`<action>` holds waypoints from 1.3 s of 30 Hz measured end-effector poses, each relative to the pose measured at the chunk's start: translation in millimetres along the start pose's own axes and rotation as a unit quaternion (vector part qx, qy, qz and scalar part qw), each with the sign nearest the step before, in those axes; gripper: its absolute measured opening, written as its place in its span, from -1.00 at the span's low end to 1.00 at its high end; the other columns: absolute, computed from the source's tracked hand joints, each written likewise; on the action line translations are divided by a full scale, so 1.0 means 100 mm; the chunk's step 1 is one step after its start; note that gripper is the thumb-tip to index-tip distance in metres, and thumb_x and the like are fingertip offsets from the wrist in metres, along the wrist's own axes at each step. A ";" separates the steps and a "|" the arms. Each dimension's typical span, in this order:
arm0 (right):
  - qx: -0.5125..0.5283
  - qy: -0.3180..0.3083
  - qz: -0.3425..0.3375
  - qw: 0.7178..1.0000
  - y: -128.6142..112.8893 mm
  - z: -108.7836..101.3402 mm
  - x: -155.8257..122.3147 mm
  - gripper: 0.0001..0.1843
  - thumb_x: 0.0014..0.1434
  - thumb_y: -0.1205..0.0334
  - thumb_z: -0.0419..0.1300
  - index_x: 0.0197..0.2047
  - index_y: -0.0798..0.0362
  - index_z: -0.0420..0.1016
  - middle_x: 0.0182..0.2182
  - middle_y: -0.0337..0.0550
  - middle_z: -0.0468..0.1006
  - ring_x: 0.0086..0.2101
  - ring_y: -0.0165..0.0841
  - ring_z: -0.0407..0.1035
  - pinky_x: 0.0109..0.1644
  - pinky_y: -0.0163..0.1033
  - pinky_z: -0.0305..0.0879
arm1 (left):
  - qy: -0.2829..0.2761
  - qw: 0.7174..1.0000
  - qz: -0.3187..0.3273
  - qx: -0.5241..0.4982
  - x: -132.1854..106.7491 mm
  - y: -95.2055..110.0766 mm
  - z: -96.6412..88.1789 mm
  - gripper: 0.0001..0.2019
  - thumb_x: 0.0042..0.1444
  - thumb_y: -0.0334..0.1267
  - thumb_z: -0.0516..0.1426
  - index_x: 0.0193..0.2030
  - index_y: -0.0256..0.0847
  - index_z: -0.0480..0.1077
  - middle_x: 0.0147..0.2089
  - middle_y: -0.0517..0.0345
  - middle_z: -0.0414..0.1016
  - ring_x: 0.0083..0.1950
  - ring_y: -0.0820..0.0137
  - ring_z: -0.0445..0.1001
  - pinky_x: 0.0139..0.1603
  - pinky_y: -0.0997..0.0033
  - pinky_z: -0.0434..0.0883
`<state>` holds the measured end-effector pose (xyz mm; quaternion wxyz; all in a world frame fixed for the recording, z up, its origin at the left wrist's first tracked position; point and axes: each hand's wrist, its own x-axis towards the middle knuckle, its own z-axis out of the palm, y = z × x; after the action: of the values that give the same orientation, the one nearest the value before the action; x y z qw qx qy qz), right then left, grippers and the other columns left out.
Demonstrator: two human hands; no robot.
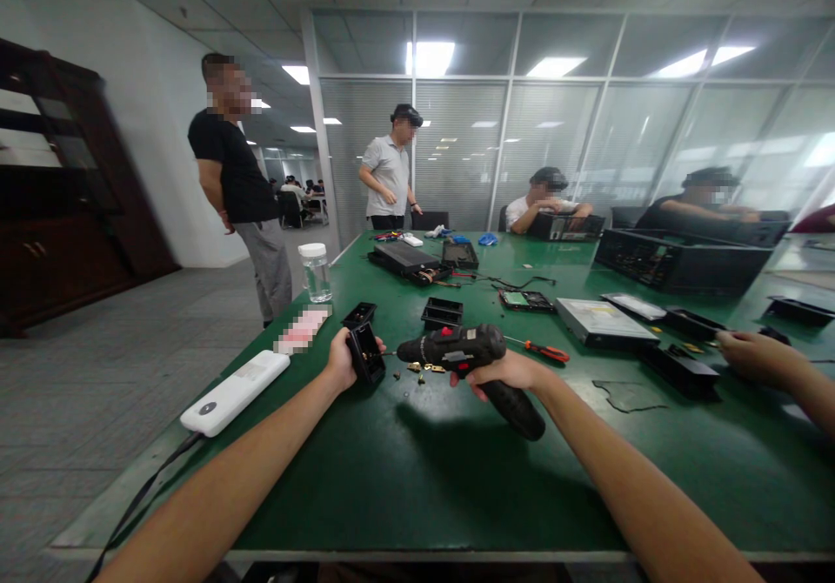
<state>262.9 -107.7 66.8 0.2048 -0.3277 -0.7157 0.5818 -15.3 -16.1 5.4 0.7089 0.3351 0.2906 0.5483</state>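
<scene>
Over a green table (313, 500), my left hand (340, 363) closes around a small black box (367, 355), tilted with its open side facing a drill (460, 348) in my right hand (509, 371). The hands are apart, with the drill's thin bit (387, 354) pointing across at the box; whether its tip touches, I cannot tell. Both box and drill are up off the tabletop, near the middle.

The box looks like light, stiff plastic, its smooth walls perhaps a little slippery; I judge it best held around the outside, thumb on one wall and fingers on the other, well away from the bit. Thin edges could crack if the drill leaned on them hard.

The drill looks the heavier by far, its bulk forward of my grasp and likely to tip the nose down. The handle (520, 411), dark and perhaps rubbery, is the place to take hold, high up under the body; the bit is slender and may bend if pushed sideways.

Below the drill lie brass pieces (427, 368), tiny and hard, better pinched between fingertips. A screwdriver (548, 352) rests beyond the drill.
</scene>
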 end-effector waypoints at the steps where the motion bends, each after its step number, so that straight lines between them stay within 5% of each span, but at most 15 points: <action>1: -0.002 0.000 0.002 1.000 0.00 0.00 0.00 -0.63 -0.11 0.31 0.08 -0.17 0.23 0.26 -0.33 -0.07 0.35 -0.54 -0.51 0.24 -0.47 -0.38 0.20 | -0.003 1.000 0.001 0.000 0.00 0.00 0.00 -0.61 -0.11 -0.09 -0.13 -0.43 -0.42 0.33 -0.47 -0.12 0.40 -0.41 0.22 0.40 -0.38 0.23 0.31; 9: -0.001 0.012 0.022 1.000 -0.07 0.05 -0.04 -0.75 -0.07 0.33 0.04 -0.25 0.15 0.33 -0.43 -0.04 0.38 -0.54 -0.49 0.25 -0.45 -0.36 0.16 | -0.002 1.000 -0.002 -0.011 0.02 0.00 -0.02 -0.61 -0.12 -0.09 -0.12 -0.43 -0.41 0.33 -0.47 -0.11 0.40 -0.38 0.20 0.40 -0.37 0.21 0.31; 16: 0.022 -0.004 0.021 1.000 -0.13 0.09 -0.05 -0.70 -0.11 0.35 0.04 -0.21 0.09 0.28 -0.30 -0.05 0.34 -0.55 -0.51 0.22 -0.46 -0.35 0.17 | -0.009 1.000 0.003 -0.011 0.01 -0.01 -0.03 -0.59 -0.12 -0.07 -0.12 -0.42 -0.41 0.32 -0.46 -0.10 0.40 -0.41 0.21 0.40 -0.38 0.20 0.31; 27: -0.003 -0.011 0.025 1.000 -0.15 0.11 -0.04 -0.87 -0.15 0.36 0.06 -0.42 0.16 0.28 -0.58 -0.21 0.27 -0.58 -0.51 0.19 -0.49 -0.35 0.14 | -0.011 1.000 0.003 -0.003 0.00 -0.02 -0.02 -0.57 -0.12 -0.07 -0.15 -0.46 -0.43 0.34 -0.47 -0.12 0.40 -0.42 0.21 0.40 -0.40 0.22 0.31; 39: -0.021 -0.019 0.029 0.999 -0.14 0.10 -0.06 -0.89 -0.10 0.37 0.03 -0.40 0.13 0.27 -0.59 -0.22 0.27 -0.56 -0.53 0.19 -0.45 -0.37 0.14 | 0.027 1.000 -0.006 -0.010 0.02 -0.01 0.04 -0.59 -0.10 -0.08 -0.16 -0.46 -0.40 0.32 -0.51 -0.09 0.39 -0.47 0.23 0.40 -0.46 0.23 0.31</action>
<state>256.8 -120.8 78.7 0.1673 -0.3414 -0.7220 0.5780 -11.3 -15.4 6.5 0.7074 0.3111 0.3062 0.5559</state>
